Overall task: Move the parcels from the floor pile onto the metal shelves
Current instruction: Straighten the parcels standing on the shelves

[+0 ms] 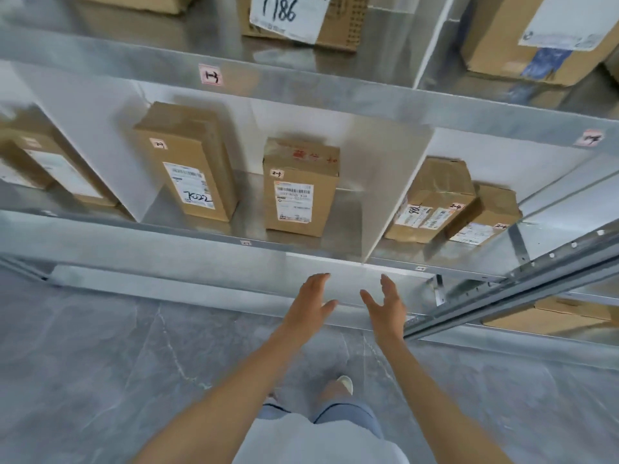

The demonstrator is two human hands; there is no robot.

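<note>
Both hands are empty, fingers extended: left hand (313, 304) and right hand (385, 306) reach side by side toward the edge of the metal shelves (234, 244). A labelled parcel (299, 187) stands upright on the shelf directly above them, beside a taller box (187, 162).

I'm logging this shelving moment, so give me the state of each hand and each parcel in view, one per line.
left hand: open, empty, held in front of the shelf edge.
right hand: open, empty, palm facing the left hand.
box marked 7022: upright on the middle shelf, sealed.
box with red writing: upright on the same shelf, taped shut.
two small boxes: tilted, leaning together in the next bay.
box marked 1786: on the upper shelf.
</note>
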